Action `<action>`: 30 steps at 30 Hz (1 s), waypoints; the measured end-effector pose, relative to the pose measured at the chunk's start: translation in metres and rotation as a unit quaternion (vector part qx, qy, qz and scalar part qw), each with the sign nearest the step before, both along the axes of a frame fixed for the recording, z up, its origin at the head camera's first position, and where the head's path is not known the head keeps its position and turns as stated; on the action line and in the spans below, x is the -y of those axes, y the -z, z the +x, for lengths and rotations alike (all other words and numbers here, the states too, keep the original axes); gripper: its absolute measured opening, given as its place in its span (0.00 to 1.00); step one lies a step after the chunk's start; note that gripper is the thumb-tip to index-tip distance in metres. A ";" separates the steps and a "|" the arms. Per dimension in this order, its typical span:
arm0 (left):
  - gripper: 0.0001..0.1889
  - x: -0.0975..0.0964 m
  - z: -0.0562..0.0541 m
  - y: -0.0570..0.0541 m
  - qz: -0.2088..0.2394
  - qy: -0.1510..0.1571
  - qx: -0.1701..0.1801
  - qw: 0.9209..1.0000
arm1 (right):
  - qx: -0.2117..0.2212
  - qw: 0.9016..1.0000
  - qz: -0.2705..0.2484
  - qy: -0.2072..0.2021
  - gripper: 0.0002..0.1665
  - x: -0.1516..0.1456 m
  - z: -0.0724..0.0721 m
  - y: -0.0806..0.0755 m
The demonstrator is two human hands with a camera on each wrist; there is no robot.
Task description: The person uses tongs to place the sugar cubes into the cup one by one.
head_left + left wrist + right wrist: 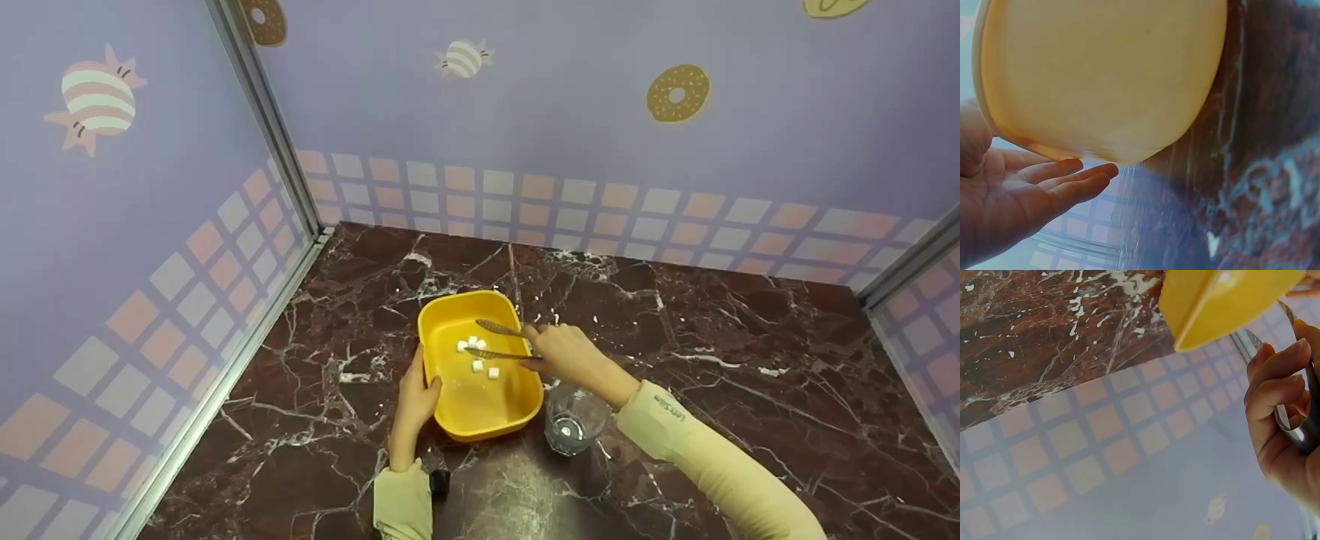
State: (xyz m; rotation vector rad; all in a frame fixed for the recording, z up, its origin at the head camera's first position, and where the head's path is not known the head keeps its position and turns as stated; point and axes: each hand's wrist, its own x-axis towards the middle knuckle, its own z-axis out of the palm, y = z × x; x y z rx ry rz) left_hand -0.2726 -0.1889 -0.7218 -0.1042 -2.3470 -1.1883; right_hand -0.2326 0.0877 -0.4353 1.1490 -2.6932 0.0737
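A yellow rectangular tub [480, 409] has several small white cube-like pieces [478, 366] on its floor. My left hand [412, 397] holds the tub's left side, thumb over the rim. From below, the left wrist view shows the fingers [1067, 188] stretched along the tub's outer wall [1112, 73]. My right hand [566, 356] grips metal tongs [504, 355]; the handle loop [1297, 433] shows in the right wrist view. The tong tips are spread apart inside the tub's outline, close to a cluster of white pieces. Whether they touch any piece, I cannot tell.
A clear glass [574, 420] stands right of the tub, under my right forearm. Beneath is a dark red marbled tabletop [300, 465]. Purple patterned panels [525, 112] rise at the back and both sides, with a metal rail [225, 405] along the left edge.
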 end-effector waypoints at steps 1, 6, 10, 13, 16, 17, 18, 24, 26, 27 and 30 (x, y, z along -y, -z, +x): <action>0.39 0.000 -0.003 0.004 -0.003 -0.002 0.002 1.000 | -0.002 1.000 0.004 -0.002 0.22 0.001 0.001 0.003; 0.37 -0.016 0.038 -0.077 0.038 0.024 -0.007 0.999 | -0.003 1.000 0.018 -0.012 0.20 0.002 0.005 0.015; 0.35 -0.028 0.063 -0.128 0.079 0.048 0.009 0.996 | -0.006 1.000 0.026 -0.007 0.20 0.004 0.009 0.021; 0.35 -0.028 0.061 -0.122 0.069 0.041 0.001 0.997 | -0.016 0.999 0.028 -0.002 0.21 0.006 0.013 0.024; 0.34 -0.027 0.059 -0.118 0.057 0.035 -0.001 0.998 | -0.033 0.999 0.037 0.002 0.21 0.008 0.016 0.026; 0.34 -0.028 0.061 -0.123 0.059 0.034 0.002 0.998 | -0.036 0.999 0.040 0.005 0.21 0.009 0.017 0.027; 0.34 -0.030 0.065 -0.131 0.063 0.032 0.008 0.997 | -0.036 0.998 0.041 0.007 0.20 0.010 0.018 0.028; 0.31 -0.043 0.091 -0.194 0.060 0.019 0.081 0.995 | -0.027 0.998 0.049 0.022 0.19 0.012 0.022 0.029; 0.31 -0.043 0.092 -0.196 0.051 0.016 0.088 0.995 | -0.033 0.998 0.052 0.023 0.18 0.013 0.022 0.030; 0.31 -0.043 0.092 -0.196 0.055 0.016 0.089 0.994 | -0.038 0.997 0.055 0.023 0.18 0.013 0.023 0.030; 0.33 -0.040 0.092 -0.188 0.075 0.027 0.077 0.994 | -0.049 0.996 0.065 0.024 0.17 0.015 0.023 0.031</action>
